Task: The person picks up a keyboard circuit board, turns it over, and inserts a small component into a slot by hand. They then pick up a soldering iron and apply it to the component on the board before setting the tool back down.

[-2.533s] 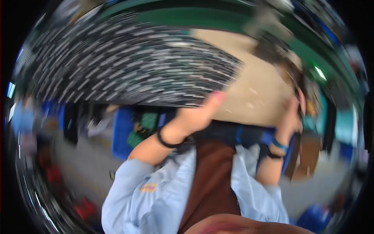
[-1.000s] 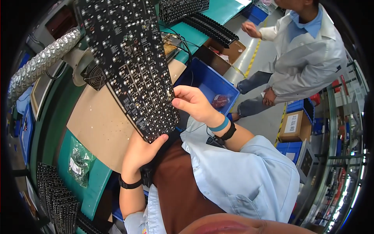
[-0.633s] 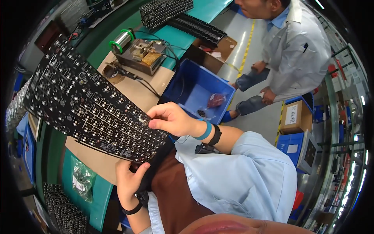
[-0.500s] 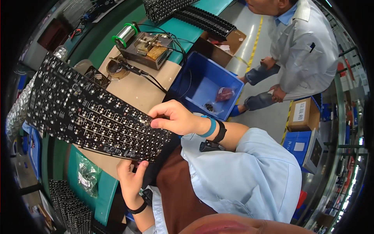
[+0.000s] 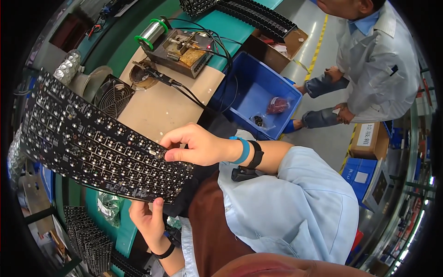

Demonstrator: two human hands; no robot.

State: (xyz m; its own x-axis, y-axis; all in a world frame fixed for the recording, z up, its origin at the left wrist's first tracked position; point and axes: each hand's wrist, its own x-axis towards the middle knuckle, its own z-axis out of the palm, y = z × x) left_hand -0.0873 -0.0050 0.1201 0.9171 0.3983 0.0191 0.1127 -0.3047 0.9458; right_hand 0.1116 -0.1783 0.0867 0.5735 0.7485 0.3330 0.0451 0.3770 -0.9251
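Observation:
A long black keyboard circuit board, studded with rows of small pale parts, is held up tilted in front of me. My right hand, with a blue and a black band at the wrist, pinches its upper edge between thumb and fingers. At the lower edge, my left hand grips the board, thumb on the near side; its other fingertips are partly hidden behind it. Below the board's far end, several similar boards stand in a row.
Beyond the board are a solder spool, a soldering station, a soldering iron and a round fan grille. A blue bin stands right of the bench. A seated person is farther right. A clear plastic bag lies on the green mat.
The board and my right hand have shifted left in view, and my left hand slightly left and down. Both hands keep their hold. More of the fan grille shows now.

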